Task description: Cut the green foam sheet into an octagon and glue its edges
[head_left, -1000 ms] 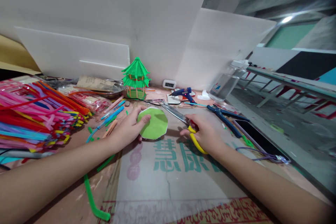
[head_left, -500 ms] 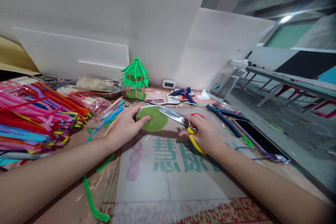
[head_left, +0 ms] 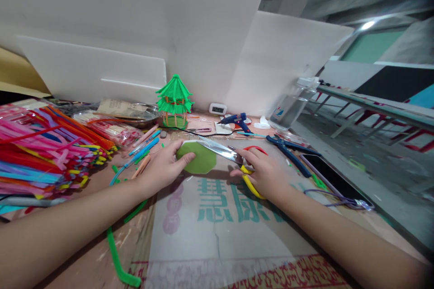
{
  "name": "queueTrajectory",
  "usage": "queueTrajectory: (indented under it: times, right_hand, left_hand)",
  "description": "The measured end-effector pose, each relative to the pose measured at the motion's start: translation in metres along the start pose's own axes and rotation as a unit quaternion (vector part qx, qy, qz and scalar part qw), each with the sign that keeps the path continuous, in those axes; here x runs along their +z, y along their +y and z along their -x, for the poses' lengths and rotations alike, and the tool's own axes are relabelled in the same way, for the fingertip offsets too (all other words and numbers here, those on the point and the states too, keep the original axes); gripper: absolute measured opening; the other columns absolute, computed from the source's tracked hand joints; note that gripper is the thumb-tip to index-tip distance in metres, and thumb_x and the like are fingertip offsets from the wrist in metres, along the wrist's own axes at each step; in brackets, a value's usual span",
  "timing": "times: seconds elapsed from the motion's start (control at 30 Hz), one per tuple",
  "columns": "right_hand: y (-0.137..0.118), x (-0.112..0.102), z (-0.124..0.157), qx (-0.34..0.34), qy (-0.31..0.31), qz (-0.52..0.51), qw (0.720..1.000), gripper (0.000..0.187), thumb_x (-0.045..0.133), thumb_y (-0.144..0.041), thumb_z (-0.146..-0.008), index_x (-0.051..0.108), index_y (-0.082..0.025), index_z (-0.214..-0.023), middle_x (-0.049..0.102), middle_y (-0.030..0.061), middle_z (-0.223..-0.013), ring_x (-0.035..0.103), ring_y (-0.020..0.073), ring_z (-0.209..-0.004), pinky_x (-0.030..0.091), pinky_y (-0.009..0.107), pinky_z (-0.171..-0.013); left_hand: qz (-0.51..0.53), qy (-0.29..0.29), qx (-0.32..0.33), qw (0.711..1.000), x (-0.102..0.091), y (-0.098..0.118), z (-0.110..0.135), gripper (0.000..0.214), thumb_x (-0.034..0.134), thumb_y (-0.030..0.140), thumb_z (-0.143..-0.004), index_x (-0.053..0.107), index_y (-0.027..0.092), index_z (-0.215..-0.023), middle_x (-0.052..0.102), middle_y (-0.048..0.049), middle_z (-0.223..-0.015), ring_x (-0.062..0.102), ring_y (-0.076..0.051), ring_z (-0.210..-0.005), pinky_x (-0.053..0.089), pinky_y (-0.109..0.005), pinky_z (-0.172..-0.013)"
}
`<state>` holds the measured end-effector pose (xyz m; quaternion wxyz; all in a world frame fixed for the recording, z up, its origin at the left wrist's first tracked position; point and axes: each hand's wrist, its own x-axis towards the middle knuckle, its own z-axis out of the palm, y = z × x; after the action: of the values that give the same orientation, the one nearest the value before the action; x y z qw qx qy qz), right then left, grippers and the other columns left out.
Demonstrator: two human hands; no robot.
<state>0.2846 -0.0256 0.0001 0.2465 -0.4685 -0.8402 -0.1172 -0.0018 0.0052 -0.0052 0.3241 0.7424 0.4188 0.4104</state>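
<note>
My left hand (head_left: 162,167) pinches a light green, roughly round paper piece (head_left: 200,159) by its left edge, thumb on top, a little above the cardboard sheet (head_left: 220,216). My right hand (head_left: 262,174) grips yellow-and-red-handled scissors (head_left: 237,158). Their silver blades point left and lie across the upper right edge of the green piece. Both forearms reach in from the bottom corners.
A heap of coloured pipe cleaners (head_left: 40,144) fills the left. A green pagoda model (head_left: 174,101) stands at the back. A blue glue gun (head_left: 237,121), blue pliers (head_left: 291,151), a phone (head_left: 330,174) and a clear bottle (head_left: 293,101) lie to the right. A green strip (head_left: 118,262) lies near the front.
The scissors swung left from beside the green piece onto its upper edge. The green piece tilted flatter and lower in my left hand.
</note>
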Motion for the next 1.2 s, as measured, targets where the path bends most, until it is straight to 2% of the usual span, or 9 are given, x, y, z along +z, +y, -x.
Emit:
queueTrajectory:
  times: [0.2, 0.33, 0.47, 0.63, 0.77, 0.93, 1.2]
  right_hand:
    - [-0.001, -0.001, -0.001, 0.005, -0.004, 0.009, 1.000, 0.037, 0.061, -0.052, -0.089, 0.065, -0.022, -0.109, 0.067, 0.0078, -0.094, 0.060, 0.0217, -0.081, 0.045, 0.031, -0.070]
    - [-0.002, -0.003, -0.002, 0.003, -0.003, 0.002, 1.000, 0.040, 0.061, -0.054, -0.088, 0.065, -0.021, -0.111, 0.065, 0.0073, -0.091, 0.060, 0.0211, -0.078, 0.044, 0.031, -0.068]
    - [-0.001, -0.002, -0.001, 0.004, -0.008, -0.026, 1.000, 0.039, 0.063, -0.055, -0.086, 0.066, -0.021, -0.104, 0.062, 0.0052, -0.084, 0.058, 0.0197, -0.073, 0.043, 0.030, -0.066]
    - [0.002, 0.005, -0.001, 0.044, -0.008, -0.092, 0.995, 0.043, 0.065, -0.057, -0.084, 0.063, -0.021, -0.107, 0.060, 0.0022, -0.079, 0.055, 0.0185, -0.068, 0.042, 0.030, -0.061]
    - [0.005, 0.007, -0.003, 0.067, 0.009, -0.088, 0.994, 0.042, 0.066, -0.055, -0.084, 0.062, -0.019, -0.105, 0.061, 0.0032, -0.083, 0.055, 0.0188, -0.070, 0.041, 0.029, -0.060]
    - [0.003, 0.004, -0.003, 0.048, -0.012, -0.063, 0.997, 0.040, 0.068, -0.054, -0.083, 0.063, -0.020, -0.104, 0.062, 0.0038, -0.088, 0.055, 0.0185, -0.073, 0.042, 0.029, -0.065]
    - [-0.001, 0.002, -0.002, 0.016, -0.004, -0.036, 0.999, 0.045, 0.065, -0.059, -0.083, 0.064, -0.020, -0.106, 0.063, 0.0044, -0.088, 0.057, 0.0189, -0.075, 0.041, 0.028, -0.065]
  left_hand:
    - [-0.004, 0.001, 0.012, 1.000, 0.000, -0.001, 0.000, 0.031, 0.055, 0.046, -0.091, 0.061, 0.018, -0.103, 0.072, -0.0060, -0.100, 0.066, -0.023, -0.094, 0.053, -0.031, -0.075]
    - [0.000, 0.001, 0.012, 1.000, 0.000, -0.001, 0.001, 0.030, 0.055, 0.044, -0.091, 0.061, 0.017, -0.103, 0.071, -0.0062, -0.101, 0.065, -0.023, -0.094, 0.052, -0.031, -0.077]
    - [0.002, -0.003, 0.004, 1.000, -0.001, 0.001, 0.001, 0.031, 0.055, 0.046, -0.091, 0.060, 0.017, -0.103, 0.071, -0.0062, -0.100, 0.065, -0.022, -0.093, 0.052, -0.031, -0.076]
    - [0.008, -0.006, -0.007, 1.000, -0.001, 0.002, -0.001, 0.035, 0.054, 0.048, -0.091, 0.060, 0.017, -0.106, 0.071, -0.0074, -0.102, 0.066, -0.024, -0.095, 0.053, -0.031, -0.077]
    - [0.042, -0.007, -0.021, 0.999, -0.001, -0.001, -0.003, 0.040, 0.055, 0.048, -0.091, 0.059, 0.015, -0.114, 0.070, -0.0086, -0.108, 0.066, -0.024, -0.098, 0.053, -0.033, -0.082]
    - [0.037, 0.005, -0.019, 0.999, -0.001, -0.003, -0.003, 0.042, 0.056, 0.048, -0.091, 0.060, 0.014, -0.115, 0.069, -0.0094, -0.110, 0.065, -0.025, -0.100, 0.052, -0.035, -0.085]
    - [0.010, 0.004, 0.013, 1.000, -0.002, -0.001, -0.001, 0.036, 0.053, 0.047, -0.092, 0.060, 0.017, -0.111, 0.071, -0.0076, -0.108, 0.066, -0.024, -0.099, 0.053, -0.033, -0.083]
